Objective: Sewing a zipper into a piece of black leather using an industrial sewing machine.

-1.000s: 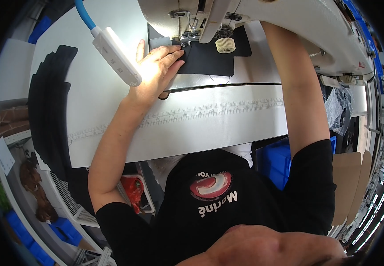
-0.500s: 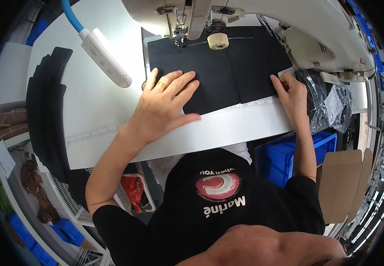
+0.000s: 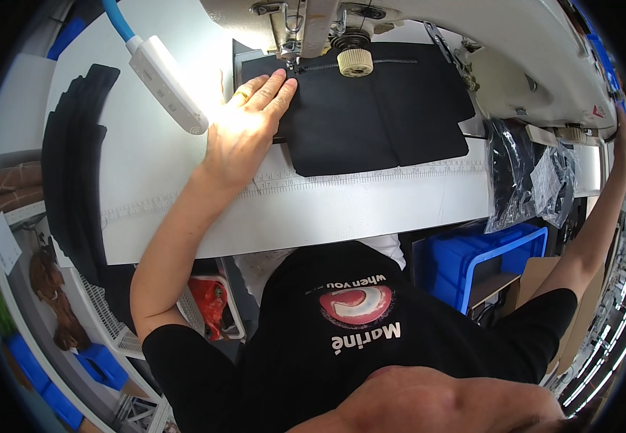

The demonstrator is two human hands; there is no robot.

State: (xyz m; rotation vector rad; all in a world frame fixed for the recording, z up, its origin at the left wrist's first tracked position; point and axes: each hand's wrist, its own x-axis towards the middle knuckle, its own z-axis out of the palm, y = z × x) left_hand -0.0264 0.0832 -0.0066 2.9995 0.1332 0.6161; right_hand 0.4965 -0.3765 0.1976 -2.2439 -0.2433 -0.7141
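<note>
My left hand (image 3: pixel 244 133) lies flat with its fingers stretched out. Its fingertips rest on the left part of a black fabric piece (image 3: pixel 378 123), close to the needle and presser foot (image 3: pixel 291 61) of a sewing machine (image 3: pixel 501 43). A thin grey toothed line (image 3: pixel 392 62), like a zipper, runs across the far part of the fabric. Far off to the right, my right hand (image 3: pixel 624 137) reaches up at the right end of the machine. It is small at the picture's rim, and its fingers cannot be made out well.
A white device on a blue cable (image 3: pixel 168 86) hangs over the table's left side. Stacked black fabric strips (image 3: pixel 75 173) drape over the left edge. Clear plastic bags (image 3: pixel 519 173) lie at the right, above a blue crate (image 3: pixel 436 267) and a cardboard box (image 3: pixel 569 346).
My left hand has slid away from me and left, toward the needle. My right hand has let go of the fabric's right edge and swung out to the machine's right end. The fabric's near edge has shifted slightly.
</note>
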